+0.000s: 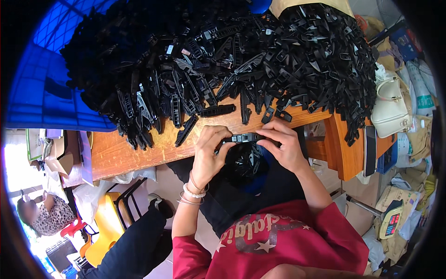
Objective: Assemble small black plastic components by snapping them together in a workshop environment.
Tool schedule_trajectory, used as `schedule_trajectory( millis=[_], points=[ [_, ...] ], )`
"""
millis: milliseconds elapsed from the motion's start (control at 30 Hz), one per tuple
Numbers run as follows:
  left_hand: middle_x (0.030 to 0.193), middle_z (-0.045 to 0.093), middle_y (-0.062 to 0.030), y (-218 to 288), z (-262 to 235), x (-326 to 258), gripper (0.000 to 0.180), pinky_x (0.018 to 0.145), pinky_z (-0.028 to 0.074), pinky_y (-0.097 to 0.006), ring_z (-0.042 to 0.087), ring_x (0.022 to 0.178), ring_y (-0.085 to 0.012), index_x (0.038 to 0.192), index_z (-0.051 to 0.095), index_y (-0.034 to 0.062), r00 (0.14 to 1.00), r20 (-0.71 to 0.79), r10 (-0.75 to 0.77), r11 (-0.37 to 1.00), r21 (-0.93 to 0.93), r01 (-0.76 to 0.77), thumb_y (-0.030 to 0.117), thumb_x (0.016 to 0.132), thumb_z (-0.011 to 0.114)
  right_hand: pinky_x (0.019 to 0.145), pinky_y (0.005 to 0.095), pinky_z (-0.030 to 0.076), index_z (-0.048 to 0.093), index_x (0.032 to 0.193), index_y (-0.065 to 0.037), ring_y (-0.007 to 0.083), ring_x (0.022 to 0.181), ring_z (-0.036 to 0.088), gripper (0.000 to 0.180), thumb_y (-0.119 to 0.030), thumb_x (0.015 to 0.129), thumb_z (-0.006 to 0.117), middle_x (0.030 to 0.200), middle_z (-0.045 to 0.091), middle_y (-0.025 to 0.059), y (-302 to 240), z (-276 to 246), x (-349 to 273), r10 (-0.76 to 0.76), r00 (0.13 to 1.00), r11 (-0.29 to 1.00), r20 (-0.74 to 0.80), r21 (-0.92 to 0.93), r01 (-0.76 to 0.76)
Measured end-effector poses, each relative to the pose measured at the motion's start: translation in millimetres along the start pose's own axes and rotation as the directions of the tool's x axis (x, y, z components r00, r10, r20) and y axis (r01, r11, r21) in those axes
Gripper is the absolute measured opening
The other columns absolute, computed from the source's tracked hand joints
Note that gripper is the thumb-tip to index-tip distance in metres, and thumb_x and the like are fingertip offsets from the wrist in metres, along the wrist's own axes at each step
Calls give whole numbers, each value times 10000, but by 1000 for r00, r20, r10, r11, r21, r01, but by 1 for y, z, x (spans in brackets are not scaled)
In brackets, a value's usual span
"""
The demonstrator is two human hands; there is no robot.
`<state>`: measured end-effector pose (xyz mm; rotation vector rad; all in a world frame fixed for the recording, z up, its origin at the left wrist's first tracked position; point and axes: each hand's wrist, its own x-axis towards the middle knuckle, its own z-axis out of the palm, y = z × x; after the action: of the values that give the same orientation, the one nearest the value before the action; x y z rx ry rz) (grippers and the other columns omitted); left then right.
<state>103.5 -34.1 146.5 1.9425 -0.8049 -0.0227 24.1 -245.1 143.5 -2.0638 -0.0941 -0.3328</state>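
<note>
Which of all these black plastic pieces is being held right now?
The short black plastic strip gripped between left hand and right hand, off the pile.

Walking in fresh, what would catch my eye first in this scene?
First, the huge heap of black plastic parts covering the far side of the wooden table. Next, at the table's near edge, the left hand and right hand hold one small black piece between them. A bright blue crate stands at the left, a cream handbag at the right.
</note>
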Motion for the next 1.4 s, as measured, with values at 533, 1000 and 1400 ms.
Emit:
schedule_trajectory(
  millis=[533, 1000, 1400],
  points=[
    [1073, 560, -129, -3, -20, 37, 439, 818, 458, -357, 535, 934, -277, 1171, 562, -57, 952, 118, 281, 708, 645, -289, 20, 743, 629, 831, 409, 473, 646, 1111, -10, 331, 981, 579, 357, -16, 774, 766, 1001, 603, 129, 11, -9, -1, -49, 895, 909, -443, -391, -144],
    [927, 592, -99, -2, -2, -11, 205, 608, 507, -330, 598, 769, -242, 936, 627, -16, 907, 76, 414, 795, 456, -401, 22, 763, 730, 681, 288, 515, 613, 1226, -17, 182, 742, 647, 291, 16, 942, 557, 946, 678, 134, -9, 12, -3, 175, 968, 977, -182, 157, -148],
    [935, 639, -95, -5, -17, 1, 231, 770, 471, -349, 558, 868, -283, 943, 690, -2, 999, 16, 36, 987, 158, -38, -6, 721, 754, 701, 303, 454, 699, 1075, 9, 204, 769, 562, 301, -40, 785, 758, 870, 618, 82, -5, 17, 9, 11, 1000, 1000, 9, -2, -11]
  ],
)
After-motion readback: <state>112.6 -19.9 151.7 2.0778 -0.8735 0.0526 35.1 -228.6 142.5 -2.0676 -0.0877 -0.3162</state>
